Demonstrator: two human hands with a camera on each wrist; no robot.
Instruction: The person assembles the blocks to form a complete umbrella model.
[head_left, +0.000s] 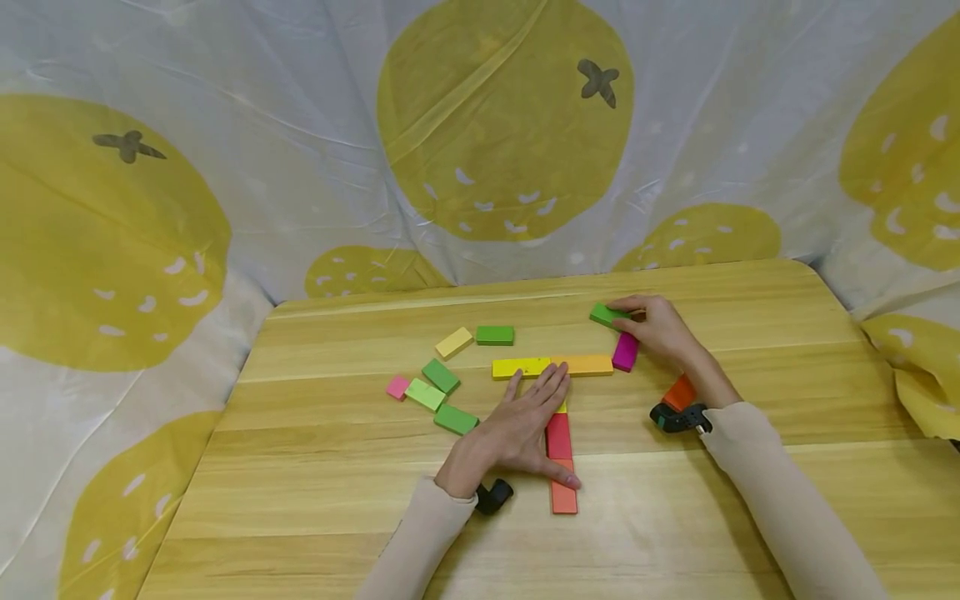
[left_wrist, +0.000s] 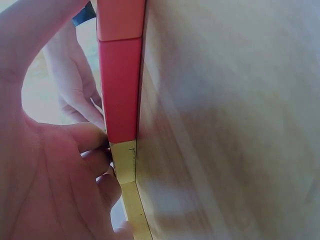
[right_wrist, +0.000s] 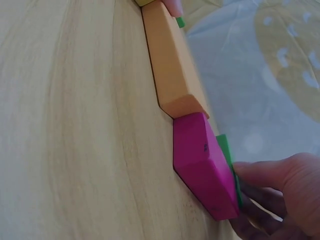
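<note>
My right hand (head_left: 660, 327) pinches a green block (head_left: 604, 314) between thumb and fingers, just behind a magenta block (head_left: 625, 352). In the right wrist view the magenta block's corner meets the end of a light orange block (right_wrist: 172, 60). A long yellow block (head_left: 517, 368) continues that row leftward. My left hand (head_left: 517, 429) lies spread, fingertips at the row and thumb over a salmon block (head_left: 564, 500). A red block (head_left: 558, 435) and a partly covered yellow block (left_wrist: 125, 160) join the salmon one in a column toward me.
Left of the column lie several loose blocks: a pink cube (head_left: 397, 387), a light green block (head_left: 425, 394), darker green ones (head_left: 456, 419) and a pale yellow one (head_left: 454, 342). An orange-red block (head_left: 679, 393) sits under my right wrist. A patterned cloth (head_left: 510, 125) hangs behind the wooden table (head_left: 300, 500).
</note>
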